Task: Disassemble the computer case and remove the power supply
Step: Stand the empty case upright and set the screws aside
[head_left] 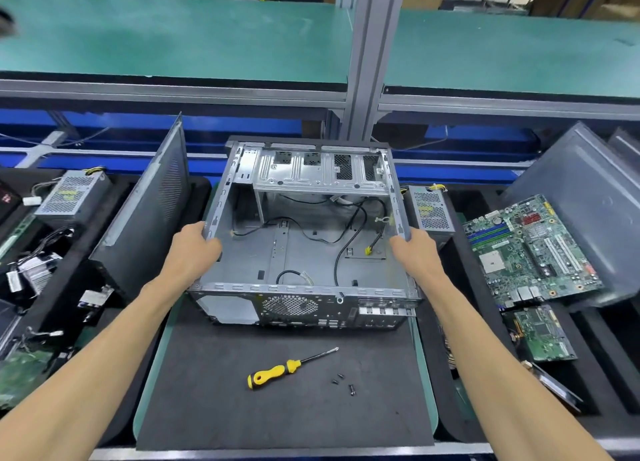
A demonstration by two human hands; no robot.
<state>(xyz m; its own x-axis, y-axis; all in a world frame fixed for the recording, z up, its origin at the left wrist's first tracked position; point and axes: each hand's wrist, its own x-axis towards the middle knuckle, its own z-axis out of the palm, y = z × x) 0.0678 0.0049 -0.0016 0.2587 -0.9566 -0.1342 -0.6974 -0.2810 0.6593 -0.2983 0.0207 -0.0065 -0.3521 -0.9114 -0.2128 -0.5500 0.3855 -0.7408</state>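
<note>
the computer case [304, 239] lies open side up on the black mat [221, 408], gutted except for a few loose cables [346, 252]. left hand [194, 247] grips its left wall and right hand [414, 252] grips the right wall, fingers curled over the edges. just outside the right hand sits a power supply [431, 211], with a motherboard [530, 249] further out. beyond the left hand the side panel [145, 214] leans upright. nearer me than both hands lie a yellow screwdriver [277, 372] and some screws [341, 381].

Open gutted grey computer case [304, 252] flat on mat, power supply [431, 209] just beside
</note>
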